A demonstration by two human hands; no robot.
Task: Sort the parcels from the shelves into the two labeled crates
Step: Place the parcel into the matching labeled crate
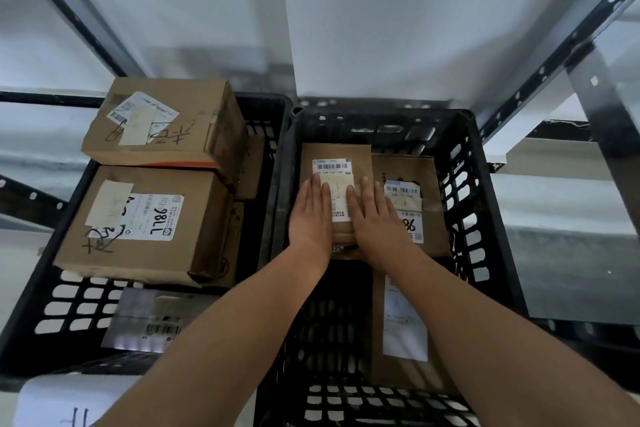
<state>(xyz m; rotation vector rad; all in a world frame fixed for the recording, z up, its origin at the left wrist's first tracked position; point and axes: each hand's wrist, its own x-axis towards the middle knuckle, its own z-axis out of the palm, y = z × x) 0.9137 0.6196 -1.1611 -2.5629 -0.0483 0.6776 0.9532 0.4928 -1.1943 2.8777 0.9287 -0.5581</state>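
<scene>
Two black slotted crates sit side by side below metal shelf uprights [540, 76]. In the right crate [464, 163] a narrow brown parcel [336, 152] lies flat at the far left corner, its long axis running away from the person, its barcode label at the far end. Both hands lie palm-down on its near half, fingers straight and close together, pointing away: the left hand [311, 215] along the parcel's left edge, the right hand [372, 218] along its right edge, neither curled round it. The parcel's left side runs close along the crate wall; its right side touches a second flat parcel [415, 180], whose label bears a handwritten "86". A third flat parcel [401, 333] with a white label lies nearer the person on the right, leaving bare perforated crate floor [332, 315] in the near-left part. The left crate [79, 302] holds two larger cartons: the far carton [194, 114] rests tilted and overlaps the near carton [156, 253], both rising above the rim. A silvery packet [145, 319] lies at that crate's near end.
</scene>
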